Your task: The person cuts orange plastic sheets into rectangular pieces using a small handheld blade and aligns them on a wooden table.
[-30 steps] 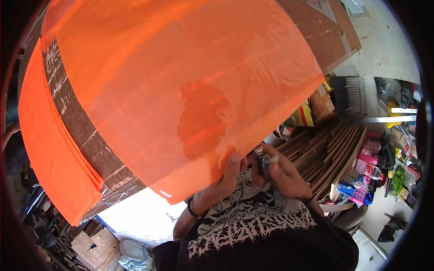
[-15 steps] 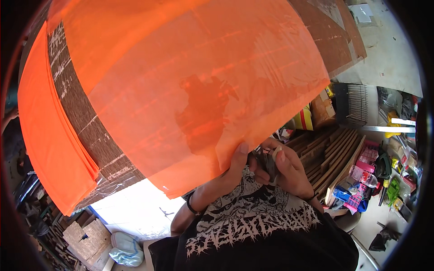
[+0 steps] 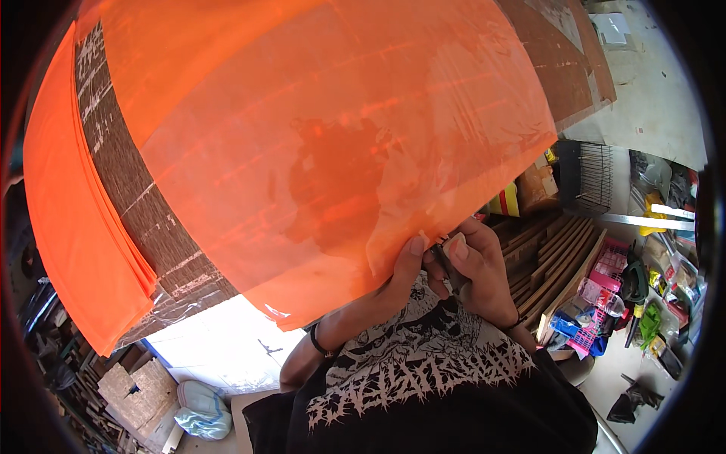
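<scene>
A large translucent orange sheet, covered with clear film, fills most of the view. My left hand grips its lower edge, thumb pressed on the face where a flap of film stands loose. Right beside it, my right hand is closed around a small dark tool held against the same edge. The two hands touch each other. Behind the sheet lies a brown board wrapped in plastic, and a stack of orange sheets shows at the left.
Wooden slats lean at the right beside pink and blue baskets and a black wire rack. Tools and clutter crowd the far right. Cardboard scraps and a pale blue bag lie at the lower left by a white surface.
The orange sheet has shifted slightly right and fills more of the view. Both hands stay together at its lower edge; the film flap by my left thumb looks more lifted.
</scene>
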A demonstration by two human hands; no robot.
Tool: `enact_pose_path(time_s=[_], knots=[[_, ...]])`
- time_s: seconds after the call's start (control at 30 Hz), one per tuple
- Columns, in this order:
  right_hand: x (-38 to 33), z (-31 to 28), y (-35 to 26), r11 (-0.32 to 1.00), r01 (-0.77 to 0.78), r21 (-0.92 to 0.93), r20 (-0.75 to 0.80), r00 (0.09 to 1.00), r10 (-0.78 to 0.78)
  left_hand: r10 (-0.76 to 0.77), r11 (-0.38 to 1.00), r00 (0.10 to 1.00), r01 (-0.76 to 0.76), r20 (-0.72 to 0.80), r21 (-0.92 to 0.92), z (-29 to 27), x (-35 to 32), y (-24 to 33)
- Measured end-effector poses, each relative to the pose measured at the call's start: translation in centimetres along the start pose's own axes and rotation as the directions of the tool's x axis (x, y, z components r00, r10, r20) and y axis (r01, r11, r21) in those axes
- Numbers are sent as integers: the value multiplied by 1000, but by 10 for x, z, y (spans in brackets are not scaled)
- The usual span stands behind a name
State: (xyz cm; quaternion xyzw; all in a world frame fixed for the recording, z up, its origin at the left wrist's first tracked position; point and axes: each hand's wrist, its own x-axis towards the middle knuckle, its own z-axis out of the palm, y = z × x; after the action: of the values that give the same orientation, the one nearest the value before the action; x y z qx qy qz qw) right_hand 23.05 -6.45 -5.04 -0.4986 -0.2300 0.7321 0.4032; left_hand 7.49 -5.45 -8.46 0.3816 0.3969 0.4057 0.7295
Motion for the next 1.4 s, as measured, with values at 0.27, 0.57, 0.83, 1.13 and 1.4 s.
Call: enact_pose_path(time_s=[0.27,0.57,0.83,1.13,1.4], knots=[[1,2,0,999,36,14,26,999,-37,42,998,999,-43,-9,-52,2,-1,1],[2,-1,4,999,53,-9,46,998,-53,35,993,999,-33,14,-111,2,1,3],[3,-1,3,996,91,-21,67,994,-90,55,996,997,-51,49,-78,1,2,2],[7,2,8,979,186,87,-3,983,-186,4,998,1000,-2,26,-67,-4,1,7],[18,-24,-29,848,403,-344,-463,713,-526,354,911,907,-390,229,133,-28,-21,-9]])
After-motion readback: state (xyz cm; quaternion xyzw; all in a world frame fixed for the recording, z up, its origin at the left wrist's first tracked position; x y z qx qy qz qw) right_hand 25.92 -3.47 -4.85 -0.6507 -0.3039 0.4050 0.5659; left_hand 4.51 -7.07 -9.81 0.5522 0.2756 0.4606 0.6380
